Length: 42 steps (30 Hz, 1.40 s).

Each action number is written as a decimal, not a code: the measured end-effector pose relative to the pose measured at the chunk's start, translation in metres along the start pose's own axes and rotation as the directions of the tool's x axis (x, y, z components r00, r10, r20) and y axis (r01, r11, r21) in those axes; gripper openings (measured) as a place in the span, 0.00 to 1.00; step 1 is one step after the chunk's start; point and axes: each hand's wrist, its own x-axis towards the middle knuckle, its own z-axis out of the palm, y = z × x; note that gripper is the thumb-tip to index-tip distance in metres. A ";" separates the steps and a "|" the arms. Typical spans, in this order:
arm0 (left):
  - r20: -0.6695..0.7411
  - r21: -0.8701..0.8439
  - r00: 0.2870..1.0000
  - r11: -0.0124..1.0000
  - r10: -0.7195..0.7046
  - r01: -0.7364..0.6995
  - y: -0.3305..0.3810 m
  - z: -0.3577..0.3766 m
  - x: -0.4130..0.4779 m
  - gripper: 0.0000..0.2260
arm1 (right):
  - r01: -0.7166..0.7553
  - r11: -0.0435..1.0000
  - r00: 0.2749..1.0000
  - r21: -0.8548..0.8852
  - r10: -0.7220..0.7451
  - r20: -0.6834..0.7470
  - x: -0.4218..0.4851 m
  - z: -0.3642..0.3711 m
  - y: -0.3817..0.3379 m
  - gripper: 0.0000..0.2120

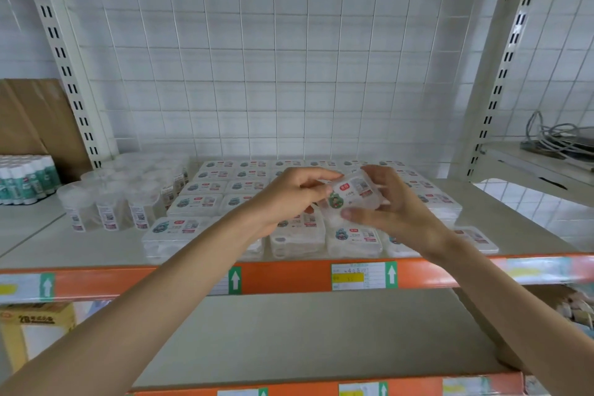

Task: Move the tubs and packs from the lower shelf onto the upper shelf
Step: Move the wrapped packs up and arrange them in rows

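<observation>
head | left hand (289, 199) and right hand (397, 207) pinch pack (352, 194) | over upper shelf (96, 246)

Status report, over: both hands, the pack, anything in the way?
Left hand and right hand both hold one clear pack, above the stocked packs on the upper shelf. At left, round tubs. Nothing blocks the hands.

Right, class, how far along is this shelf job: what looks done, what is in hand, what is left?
Done: rows of flat packs and a cluster of round tubs sit on the upper shelf. In hand: left hand and right hand together hold one pack above those rows. Left: setting it down; the visible lower shelf shows no tubs or packs, so this may be the last.
</observation>
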 end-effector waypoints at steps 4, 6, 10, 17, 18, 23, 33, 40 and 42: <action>0.038 0.099 0.999 0.995 0.023 -0.026 0.000 0.002 0.005 0.14 | 0.227 0.890 0.971 -0.395 -0.239 0.018 -0.004 -0.009 0.007 0.36; 0.021 0.159 0.998 0.986 0.055 -0.058 0.000 0.005 0.004 0.13 | 0.231 0.871 0.962 -0.434 -0.271 -0.031 -0.004 -0.010 0.012 0.32; -0.037 0.415 0.986 0.900 0.163 -0.134 -0.009 0.008 -0.006 0.14 | 0.173 0.856 0.975 -0.487 -0.218 -0.036 -0.006 -0.012 0.029 0.32; 0.059 0.688 0.975 0.699 0.212 -0.194 -0.018 0.014 -0.022 0.17 | 0.170 0.752 0.982 -0.637 -0.184 0.046 -0.008 -0.010 0.043 0.32; 0.067 0.710 0.977 0.678 0.203 -0.189 -0.018 0.017 -0.022 0.17 | 0.189 0.742 0.977 -0.644 -0.206 0.050 -0.007 -0.009 0.043 0.32; 0.004 0.751 0.976 0.644 0.216 -0.146 -0.018 0.032 -0.024 0.17 | 0.280 0.745 0.952 -0.606 -0.297 0.075 -0.007 -0.008 0.049 0.33; 0.044 0.759 0.929 0.593 0.367 -0.270 0.007 0.092 -0.008 0.18 | 0.269 0.770 0.943 -0.579 -0.334 -0.006 -0.029 -0.085 0.069 0.17; 0.114 0.795 0.942 0.540 0.315 -0.277 0.023 0.127 0.016 0.20 | 0.168 0.645 0.986 -0.746 -0.103 0.132 -0.047 -0.139 0.072 0.14; 0.124 0.804 0.944 0.527 0.305 -0.276 0.020 0.131 0.022 0.20 | 0.174 0.627 0.984 -0.759 -0.092 0.150 -0.047 -0.146 0.076 0.14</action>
